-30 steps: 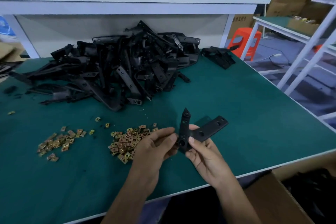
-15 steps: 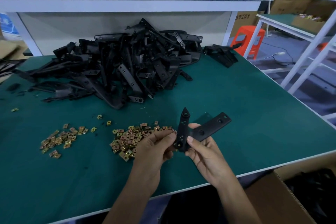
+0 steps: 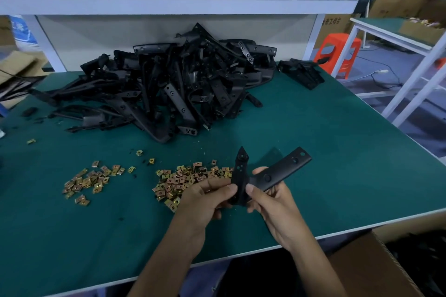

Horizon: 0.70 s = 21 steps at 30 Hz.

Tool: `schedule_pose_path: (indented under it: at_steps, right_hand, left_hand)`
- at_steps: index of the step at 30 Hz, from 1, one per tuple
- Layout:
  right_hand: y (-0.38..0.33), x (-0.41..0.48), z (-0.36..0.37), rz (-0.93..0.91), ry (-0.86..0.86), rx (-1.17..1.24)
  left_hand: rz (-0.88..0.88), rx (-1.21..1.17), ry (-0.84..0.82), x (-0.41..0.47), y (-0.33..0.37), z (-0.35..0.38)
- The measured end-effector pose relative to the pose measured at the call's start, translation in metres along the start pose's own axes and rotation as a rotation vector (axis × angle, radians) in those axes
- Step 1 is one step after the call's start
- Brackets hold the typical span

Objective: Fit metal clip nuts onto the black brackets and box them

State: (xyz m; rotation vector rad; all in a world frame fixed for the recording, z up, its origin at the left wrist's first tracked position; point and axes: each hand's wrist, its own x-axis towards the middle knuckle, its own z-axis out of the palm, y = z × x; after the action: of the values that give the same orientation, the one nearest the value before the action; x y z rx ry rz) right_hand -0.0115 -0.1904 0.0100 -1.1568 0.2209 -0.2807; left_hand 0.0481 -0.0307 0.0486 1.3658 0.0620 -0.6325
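Green table (image 3: 342, 152): bare surface lies to the right of the hands; its white front edge runs just beneath the wrists. Bracket pile (image 3: 169, 84): heaped at the back centre. Open cardboard box (image 3: 362, 270): below the front right corner. Carton (image 3: 331, 22) behind the table: printed Chinese characters, "工作台" legible. Held bracket (image 3: 277, 173): raised above the front edge. Right hand (image 3: 272, 207) grips its bend, thumb on top. Left hand (image 3: 205, 202), fingers curled, pinches its lower end; whether it holds a nut cannot be told. Clip nuts (image 3: 183, 181): loose heap touching the left hand.
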Motion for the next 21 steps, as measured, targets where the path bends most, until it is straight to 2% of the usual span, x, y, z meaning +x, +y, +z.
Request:
schedule_pose_path:
  at_steps: [5,8,10,12,13,15,17,21]
  right_hand:
    - [0.010,0.002,0.005,-0.083,0.104,-0.138]
    - [0.007,0.002,0.006,-0.068,0.140,-0.039]
    - [0.003,0.003,0.006,-0.020,0.150,0.073]
    - [0.002,0.003,0.005,0.008,0.142,0.109]
    - [0.001,0.002,0.004,0.013,0.135,0.115]
    - [0.001,0.001,0.004,0.018,0.134,0.125]
    - [0.000,0.001,0.003,0.024,0.136,0.133]
    - [-0.002,0.002,0.003,0.033,0.121,0.143]
  left_hand:
    - [-0.070,-0.035,0.068,0.002,-0.008,0.004]
    - [0.114,0.173,0.004,0.006,-0.003,0.002]
    - [0.367,0.484,0.015,0.017,0.007,-0.004]
    - [0.603,0.975,0.192,0.036,0.018,-0.015]
    - [0.639,1.181,0.264,0.046,0.023,-0.021]
    - [0.549,1.456,0.281,0.063,0.029,-0.030]
    - [0.461,1.491,0.243,0.072,0.031,-0.037]
    - [0.474,1.330,0.229,0.077,0.034,-0.042]
